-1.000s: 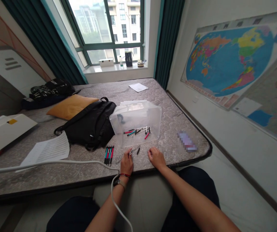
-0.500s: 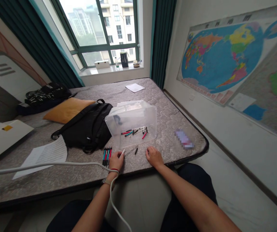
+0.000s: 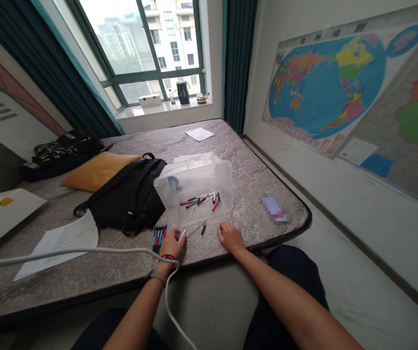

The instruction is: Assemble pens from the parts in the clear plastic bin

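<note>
My left hand (image 3: 172, 244) rests on the mattress near its front edge, fingers closed on a white pen (image 3: 182, 235) that pokes out past the fingertips. Just left of it lies a row of several pens (image 3: 159, 237) in black, red and teal, side by side and partly hidden by the hand. My right hand (image 3: 231, 238) lies on the mattress with its fingers curled in, and nothing shows in them. Between the hands is a small black pen cap or short pen piece (image 3: 203, 229). Several loose pens (image 3: 199, 201) are scattered inside a clear plastic bin (image 3: 221, 175) tipped on its side.
A black backpack (image 3: 128, 199) leans by the bin, with a yellow pillow (image 3: 97, 171) behind. A printed sheet (image 3: 63, 243) lies left. A grey cable (image 3: 84, 250) crosses over my left wrist. A blurred phone-like object (image 3: 274, 209) lies right on the mattress (image 3: 252, 194).
The view has shifted slightly, so the scene sits a little further left. My left hand has moved slightly toward the pen row, still holding the white pen. My right hand stays in place.
</note>
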